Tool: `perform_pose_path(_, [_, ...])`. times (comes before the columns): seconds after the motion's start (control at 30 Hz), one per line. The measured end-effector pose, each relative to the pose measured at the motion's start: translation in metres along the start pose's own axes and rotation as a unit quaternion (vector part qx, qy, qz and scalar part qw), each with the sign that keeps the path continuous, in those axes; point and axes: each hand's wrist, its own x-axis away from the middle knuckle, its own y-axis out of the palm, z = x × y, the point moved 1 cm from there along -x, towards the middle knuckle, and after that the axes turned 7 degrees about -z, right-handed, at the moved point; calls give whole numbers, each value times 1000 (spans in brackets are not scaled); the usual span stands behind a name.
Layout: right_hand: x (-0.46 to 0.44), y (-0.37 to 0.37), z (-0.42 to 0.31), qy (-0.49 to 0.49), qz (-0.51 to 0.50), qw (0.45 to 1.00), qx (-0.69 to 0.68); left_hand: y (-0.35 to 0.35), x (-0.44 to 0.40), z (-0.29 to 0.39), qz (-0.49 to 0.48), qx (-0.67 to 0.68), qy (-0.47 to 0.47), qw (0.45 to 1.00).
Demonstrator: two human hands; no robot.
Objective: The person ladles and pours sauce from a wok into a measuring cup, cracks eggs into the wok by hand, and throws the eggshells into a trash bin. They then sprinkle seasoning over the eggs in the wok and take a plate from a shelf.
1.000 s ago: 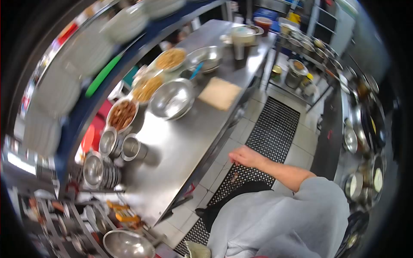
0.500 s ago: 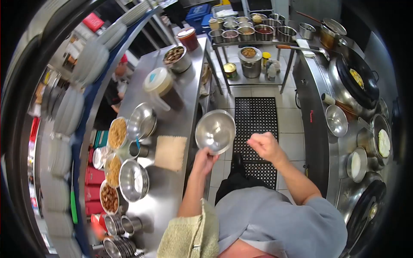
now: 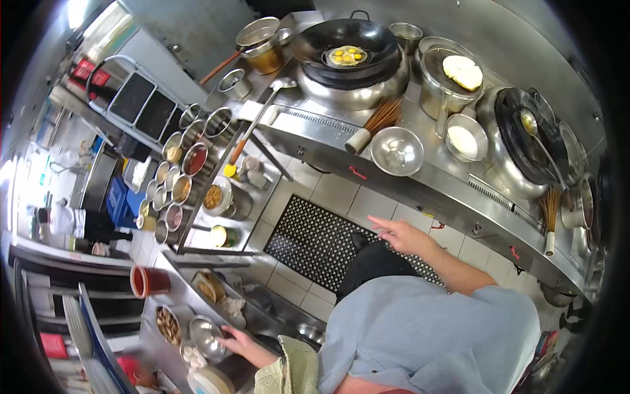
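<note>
My left hand (image 3: 241, 343) grips the rim of a shiny metal bowl (image 3: 205, 333) over the counter at the lower left. Beside the bowl stands a metal pot of dark brown chunks (image 3: 168, 326). Several white rounded pieces (image 3: 193, 356), perhaps eggs, lie just below the bowl. My right hand (image 3: 399, 235) is in the air in front of the stove, fingers stretched and nothing visible in them. Farther off, several yolks and whites of egg (image 3: 346, 56) sit in a black wok (image 3: 315, 41).
Along the stove stand another metal bowl (image 3: 397, 152), a bamboo brush (image 3: 375, 125), a pot with a pale round food (image 3: 463, 71) on its lid and a pan of white contents (image 3: 464, 140). A ladle (image 3: 256, 121) juts past the stove corner. A black mat (image 3: 305, 240) covers the floor.
My view has swung right toward the stove. My left hand has carried the metal bowl from above the floor to the counter. My right hand's fingers have straightened from a curl.
</note>
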Motion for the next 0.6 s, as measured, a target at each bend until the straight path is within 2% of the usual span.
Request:
perform_pose_path(0.03, [-13,-5,-2,6,-1,1000,3,17,9,4,-60,108,-83,989])
perform_pose_path(0.07, [-34,-5,-12,90,-41,985,-145,33,19,9,-103,214,-182,954])
perform_pose_path(0.1, [-61,-5,-20,171,-84,940,-283,72,39,37,-128,293,-281,905])
perform_pose_path(0.13, [-92,-2,-26,144,-90,944,-281,129,66,51,-134,214,-213,944])
perform_pose_path(0.17, [-123,5,-32,118,-94,947,-282,181,80,58,-155,225,-275,922])
perform_pose_path(0.27, [-216,36,-64,-143,-38,972,-185,326,120,71,-297,234,-425,822])
perform_pose_path(0.3, [-239,44,-81,-212,-24,967,-136,364,129,64,-303,267,-474,782])
perform_pose_path(0.37, [-274,94,-77,-337,-7,938,-84,415,132,24,-349,330,-497,722])
perform_pose_path(0.4, [-278,93,-70,-264,-29,956,-125,427,130,8,-350,318,-508,720])
perform_pose_path(0.47, [-300,66,-39,-176,-93,962,-185,456,115,-29,-355,115,-395,839])
perform_pose_path(0.5, [-316,62,1,-130,-114,959,-223,449,107,-60,-452,48,-389,801])
perform_pose_path(0.53, [-322,57,39,15,-99,962,-254,451,103,-59,-394,16,-480,784])
perform_pose_path(0.57, [-321,52,84,161,-69,942,-286,446,89,-71,-412,12,-492,767])
perform_pose_path(0.6, [-311,64,148,233,-66,916,-321,439,73,-87,-436,8,-506,744])
